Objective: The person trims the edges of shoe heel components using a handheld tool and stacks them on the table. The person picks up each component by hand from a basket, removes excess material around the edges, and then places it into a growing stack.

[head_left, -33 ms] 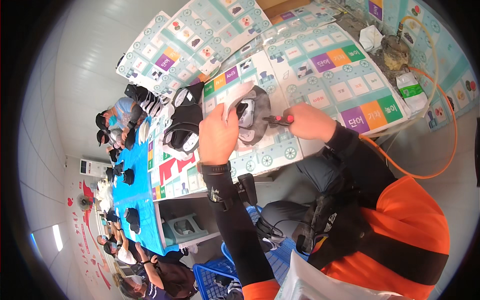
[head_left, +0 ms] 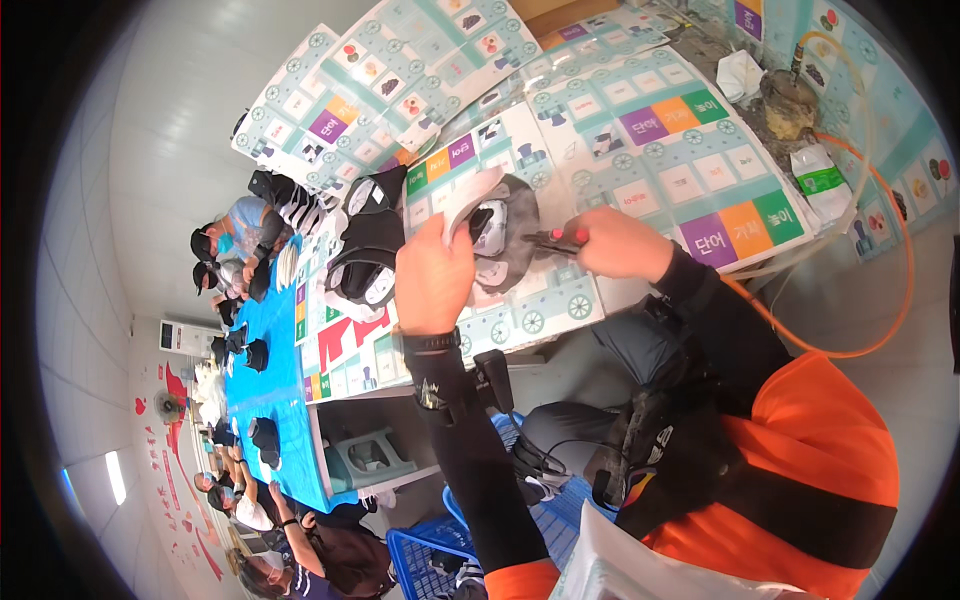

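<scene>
A grey cap (head_left: 515, 245) with a pale brim (head_left: 470, 198) lies tilted on the board-covered table, its lining partly showing. My left hand (head_left: 435, 278) is closed on the brim side of the cap. In my right hand (head_left: 622, 246) is a slim dark hand tool with red parts (head_left: 552, 240), its tip at the cap's right edge. Its exact kind is too small to make out. Just left of my left hand sit several black caps (head_left: 365, 245) with light linings.
Printed boards (head_left: 665, 185) cover the table. An orange hose (head_left: 905, 280) loops at the right, near a grimy metal fitting (head_left: 788, 100) and a white-and-green packet (head_left: 820, 180). Left stands a blue-covered table (head_left: 265, 370) with people beside it. Below are blue baskets (head_left: 430, 548).
Very little differs. The tool in my right hand has turned slightly, and the cap and my left hand have shifted a touch to the left.
</scene>
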The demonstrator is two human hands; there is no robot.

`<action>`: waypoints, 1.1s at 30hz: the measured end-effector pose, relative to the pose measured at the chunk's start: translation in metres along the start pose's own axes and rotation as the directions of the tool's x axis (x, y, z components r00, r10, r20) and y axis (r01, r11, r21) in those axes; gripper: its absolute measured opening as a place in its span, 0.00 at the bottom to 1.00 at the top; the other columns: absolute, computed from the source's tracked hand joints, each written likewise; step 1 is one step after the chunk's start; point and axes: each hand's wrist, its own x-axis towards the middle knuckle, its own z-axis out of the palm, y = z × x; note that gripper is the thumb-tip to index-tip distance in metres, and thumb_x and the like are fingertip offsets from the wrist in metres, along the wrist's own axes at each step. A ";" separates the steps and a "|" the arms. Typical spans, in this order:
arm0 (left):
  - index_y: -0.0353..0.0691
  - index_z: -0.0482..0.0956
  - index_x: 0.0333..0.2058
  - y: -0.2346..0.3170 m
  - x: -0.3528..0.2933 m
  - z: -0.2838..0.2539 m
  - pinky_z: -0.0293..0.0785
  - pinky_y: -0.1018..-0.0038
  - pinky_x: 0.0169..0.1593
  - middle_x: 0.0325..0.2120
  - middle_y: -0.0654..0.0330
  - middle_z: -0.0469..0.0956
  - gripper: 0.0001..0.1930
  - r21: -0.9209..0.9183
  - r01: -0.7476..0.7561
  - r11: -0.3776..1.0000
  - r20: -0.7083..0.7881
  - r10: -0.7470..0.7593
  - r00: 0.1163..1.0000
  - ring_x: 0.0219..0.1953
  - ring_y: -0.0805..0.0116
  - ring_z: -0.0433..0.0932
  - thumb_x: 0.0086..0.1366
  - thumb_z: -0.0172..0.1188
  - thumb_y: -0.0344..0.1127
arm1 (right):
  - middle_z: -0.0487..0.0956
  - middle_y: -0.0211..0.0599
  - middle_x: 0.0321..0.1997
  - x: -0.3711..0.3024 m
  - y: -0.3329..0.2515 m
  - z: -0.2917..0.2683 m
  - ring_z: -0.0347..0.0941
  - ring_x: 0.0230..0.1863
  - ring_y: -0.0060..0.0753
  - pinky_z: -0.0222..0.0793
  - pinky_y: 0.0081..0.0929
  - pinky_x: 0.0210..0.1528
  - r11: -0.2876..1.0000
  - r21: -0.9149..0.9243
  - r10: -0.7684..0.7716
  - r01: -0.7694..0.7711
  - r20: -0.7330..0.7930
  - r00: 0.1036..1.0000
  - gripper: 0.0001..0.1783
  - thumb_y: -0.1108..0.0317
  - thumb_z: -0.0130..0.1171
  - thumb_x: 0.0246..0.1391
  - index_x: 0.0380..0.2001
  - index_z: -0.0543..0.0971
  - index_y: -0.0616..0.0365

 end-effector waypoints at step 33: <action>0.28 0.69 0.66 -0.126 -0.511 0.054 0.76 0.52 0.62 0.61 0.34 0.76 0.36 -0.047 0.952 0.303 -0.745 -0.646 0.169 0.62 0.37 0.77 0.63 0.74 0.34 | 0.65 0.55 0.70 0.008 0.220 -0.060 0.66 0.67 0.62 0.66 0.48 0.69 0.563 -0.767 -0.329 -0.308 -0.549 0.768 0.42 0.79 0.63 0.55 0.73 0.61 0.64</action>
